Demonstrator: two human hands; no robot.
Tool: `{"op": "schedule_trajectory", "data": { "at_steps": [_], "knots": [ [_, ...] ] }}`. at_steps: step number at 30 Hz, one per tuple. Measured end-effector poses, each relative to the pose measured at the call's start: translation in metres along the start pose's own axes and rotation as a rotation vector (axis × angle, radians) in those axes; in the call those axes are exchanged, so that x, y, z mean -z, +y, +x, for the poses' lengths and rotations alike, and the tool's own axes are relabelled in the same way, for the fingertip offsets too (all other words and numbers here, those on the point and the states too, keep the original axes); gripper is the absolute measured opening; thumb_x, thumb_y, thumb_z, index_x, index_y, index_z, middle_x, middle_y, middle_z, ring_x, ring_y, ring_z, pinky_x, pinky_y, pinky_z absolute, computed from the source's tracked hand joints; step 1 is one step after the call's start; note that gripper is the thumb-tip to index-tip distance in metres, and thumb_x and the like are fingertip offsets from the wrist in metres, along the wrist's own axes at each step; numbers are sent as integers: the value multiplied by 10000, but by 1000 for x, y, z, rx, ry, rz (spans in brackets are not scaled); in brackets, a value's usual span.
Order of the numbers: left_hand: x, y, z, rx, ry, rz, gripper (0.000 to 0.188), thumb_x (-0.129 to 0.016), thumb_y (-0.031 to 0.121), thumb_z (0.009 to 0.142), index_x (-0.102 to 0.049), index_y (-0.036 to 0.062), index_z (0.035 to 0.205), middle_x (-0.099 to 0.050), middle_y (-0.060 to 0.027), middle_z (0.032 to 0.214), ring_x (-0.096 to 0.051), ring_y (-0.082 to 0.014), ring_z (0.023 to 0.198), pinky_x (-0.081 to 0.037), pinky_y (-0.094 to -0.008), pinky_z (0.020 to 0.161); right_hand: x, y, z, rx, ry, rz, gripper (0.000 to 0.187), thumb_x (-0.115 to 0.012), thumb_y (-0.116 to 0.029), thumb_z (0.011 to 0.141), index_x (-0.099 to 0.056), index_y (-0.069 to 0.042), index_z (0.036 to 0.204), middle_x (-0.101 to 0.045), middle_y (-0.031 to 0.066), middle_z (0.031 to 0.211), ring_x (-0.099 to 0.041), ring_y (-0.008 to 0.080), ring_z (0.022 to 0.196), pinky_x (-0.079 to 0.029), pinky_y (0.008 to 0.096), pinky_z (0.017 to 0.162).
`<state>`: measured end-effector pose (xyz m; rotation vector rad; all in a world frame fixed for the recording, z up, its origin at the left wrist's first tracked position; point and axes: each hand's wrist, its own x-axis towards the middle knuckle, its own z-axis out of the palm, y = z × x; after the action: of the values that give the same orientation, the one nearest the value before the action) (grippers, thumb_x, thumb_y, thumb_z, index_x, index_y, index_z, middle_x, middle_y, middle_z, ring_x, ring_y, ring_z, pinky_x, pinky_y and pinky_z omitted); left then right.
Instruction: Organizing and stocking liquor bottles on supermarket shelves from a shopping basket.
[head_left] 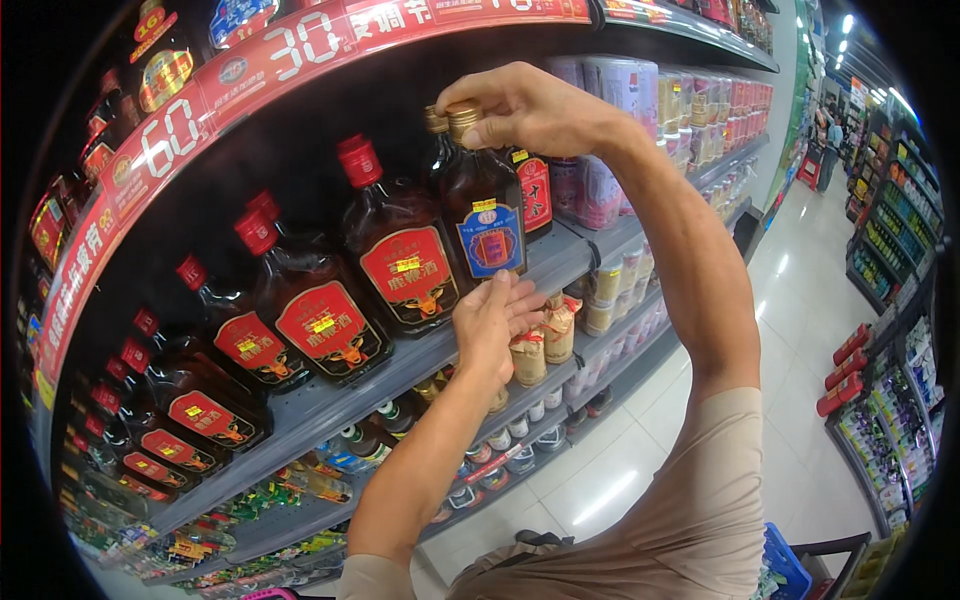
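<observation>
Head view: beside me a long grey shelving rack [410, 360] bends round the left side of the scene, with a pale tiled floor [610, 490] to its right. Facing the rack is a person in a beige shirt [650, 500], both forearms bare and reaching forward. A red price strip [235, 72] runs above the middle shelf, where dark bottles with red caps and red labels [325, 315] stand in a row. At that row's right end is a dark bottle with a blue label [490, 240], just beside the nearest red-capped one. The right hand [522, 112] comes over its top, the fingers drawn in narrow and holding the gold cap [463, 122]. The left hand [487, 322] is low at its base, fingers stretched out wide; I cannot tell whether the base rests on the shelf.
</observation>
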<state>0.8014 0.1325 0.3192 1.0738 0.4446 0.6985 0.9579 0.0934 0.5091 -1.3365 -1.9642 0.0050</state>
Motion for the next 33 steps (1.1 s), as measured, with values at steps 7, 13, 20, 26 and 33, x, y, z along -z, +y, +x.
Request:
{"op": "schedule_trajectory", "data": {
  "at_steps": [7,13,20,26,33],
  "knots": [
    [1,1,-3,-15,-9,-5,438,-568,280,976,-534,-109,1177,-609,-262,1146,-671,-306,966,-583,-355,737,-4,0,1,-7,-11,4,400,-669,-105,870,-576,22,1238,-649,75,1045,-581,130,921,-497,297,816],
    [4,1,-4,-9,-29,-17,435,-568,272,976,-533,-105,1189,-607,-263,1156,-669,-312,977,-583,-355,747,-5,1,3,-38,-24,-14,407,-663,-143,877,-577,8,1244,-645,67,1046,-575,123,915,-495,291,808],
    [10,-3,-3,5,-48,-42,399,-582,266,961,-532,-65,1178,-622,-201,1088,-663,-271,920,-581,-387,751,-5,9,8,-73,-46,18,397,-637,-153,901,-563,-23,1269,-622,20,1006,-519,89,809,-460,256,707],
    [22,-3,-4,-5,-129,-82,441,-589,298,953,-511,-56,1204,-613,-211,1095,-658,-275,875,-596,-435,712,-7,15,16,-126,-58,135,388,-651,-175,901,-576,-36,1256,-620,9,974,-502,79,782,-445,248,690],
    [26,-2,-7,24,-151,-24,508,-564,356,961,-471,-33,1274,-614,-198,1124,-663,-272,874,-570,-425,729,-7,16,16,-187,-52,129,391,-666,-218,903,-588,-59,1250,-618,1,956,-500,75,772,-436,246,670]
  ]
}}
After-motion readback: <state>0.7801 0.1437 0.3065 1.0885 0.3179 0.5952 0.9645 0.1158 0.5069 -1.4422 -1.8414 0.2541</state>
